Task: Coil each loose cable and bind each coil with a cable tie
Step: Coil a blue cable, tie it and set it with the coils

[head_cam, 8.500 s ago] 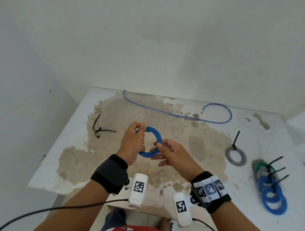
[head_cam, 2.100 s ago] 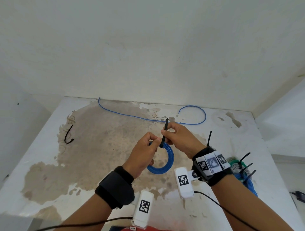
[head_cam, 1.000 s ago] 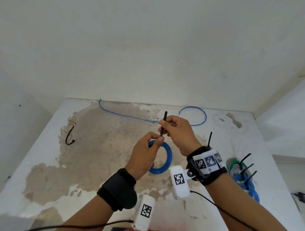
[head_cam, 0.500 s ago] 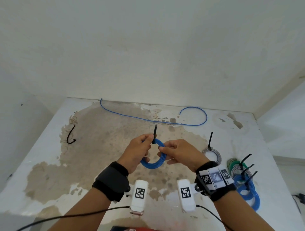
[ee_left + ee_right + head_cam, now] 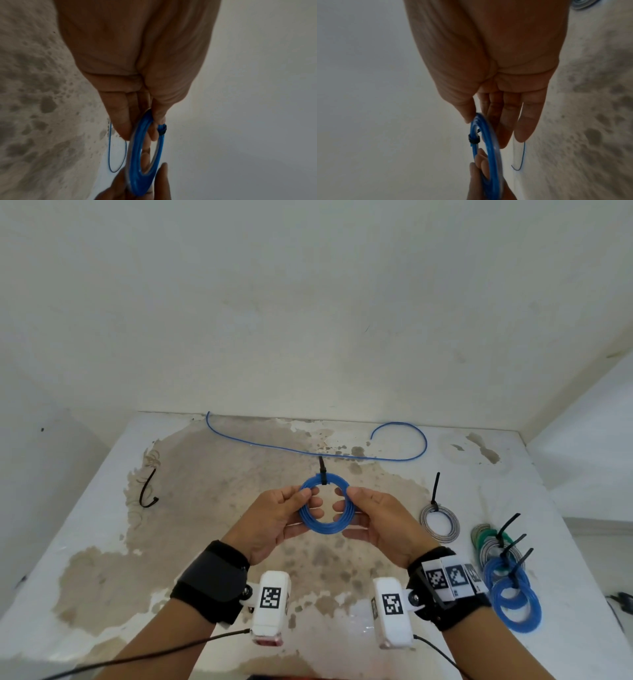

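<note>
A blue coil [image 5: 325,510] is held up above the counter [image 5: 102,542], pinched at its left edge by the left hand [image 5: 274,522] and at its right edge by the right hand [image 5: 380,522]. In each case the thumb lies on the near face and the fingers [image 5: 317,503] lie behind, closed on the strands. A black tie [image 5: 322,474] is cinched round the far top of the coil, its tail standing upward. The two-sided hold seems meant to keep the turns flat and together while the binding is checked, with the tie turned away from both grips so it can be seen.

A loose cable [image 5: 308,451] is laid out along the back of the counter, probably the next to be wound. One spare tie [image 5: 147,491] lies at the left. To the right, a grey coil [image 5: 440,523] already tied rests alone, and a pile of tied coils [image 5: 507,583] sits nearer the right edge, apparently as the finished stock; the held coil is judged ready to be set there.
</note>
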A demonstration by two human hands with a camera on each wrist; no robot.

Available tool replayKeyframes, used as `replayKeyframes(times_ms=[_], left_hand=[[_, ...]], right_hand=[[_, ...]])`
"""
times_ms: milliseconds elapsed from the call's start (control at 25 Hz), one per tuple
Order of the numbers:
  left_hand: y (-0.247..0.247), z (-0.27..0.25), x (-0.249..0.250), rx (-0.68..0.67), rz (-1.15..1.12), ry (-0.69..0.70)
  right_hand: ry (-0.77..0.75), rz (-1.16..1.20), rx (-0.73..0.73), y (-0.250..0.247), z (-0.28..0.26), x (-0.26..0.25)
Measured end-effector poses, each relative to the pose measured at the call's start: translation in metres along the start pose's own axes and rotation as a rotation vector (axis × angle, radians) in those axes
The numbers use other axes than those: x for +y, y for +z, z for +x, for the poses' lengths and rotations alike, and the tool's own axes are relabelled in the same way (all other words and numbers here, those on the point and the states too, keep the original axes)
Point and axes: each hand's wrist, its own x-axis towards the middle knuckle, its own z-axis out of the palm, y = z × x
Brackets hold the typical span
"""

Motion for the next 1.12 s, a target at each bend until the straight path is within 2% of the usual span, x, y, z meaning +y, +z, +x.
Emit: replayKeyframes(times_ms=[120, 200, 360, 560, 720, 800, 920, 960, 1120], left_hand=[[-0.005, 0.002, 0.005, 0.02, -0.072, 0.052], [-0.008, 0.002, 0.008, 0.02, -0.069, 0.07], [-0.018, 0.001, 0.006, -0.009, -0.049, 0.073], [-0.022, 0.006, 0.003, -0.125, 0.011, 0.034], [-0.01, 0.012, -0.012, -0.1, 0.224, 0.018], [-0.014, 0.023, -0.032, -0.051, 0.392, -0.077], [-0.029, 0.036, -0.073, -0.094, 0.81, -0.24], [-0.031, 0.035, -0.082, -0.109, 0.87, -0.288], [-0.004, 0.03, -0.101, -0.076, 0.715, -0.415]], right_hand=[[0.077, 0.394, -0.079, 0.012, -0.011, 0.015], [0.065, 0.518, -0.096, 0.021, -0.015, 0.024], [0.02, 0.581, -0.039, 0.044, -0.017, 0.039], [-0.031, 0.647, 0.029, 0.052, -0.025, 0.057], [-0.057, 0.64, 0.11, 0.036, -0.034, 0.071], [-0.026, 0.479, 0.184, 0.018, -0.039, 0.086], [0.022, -0.068, 0.371, -0.024, -0.045, 0.116], [-0.002, -0.219, 0.429, -0.039, -0.045, 0.123], [-0.077, -0.65, 0.628, -0.11, -0.042, 0.128]])
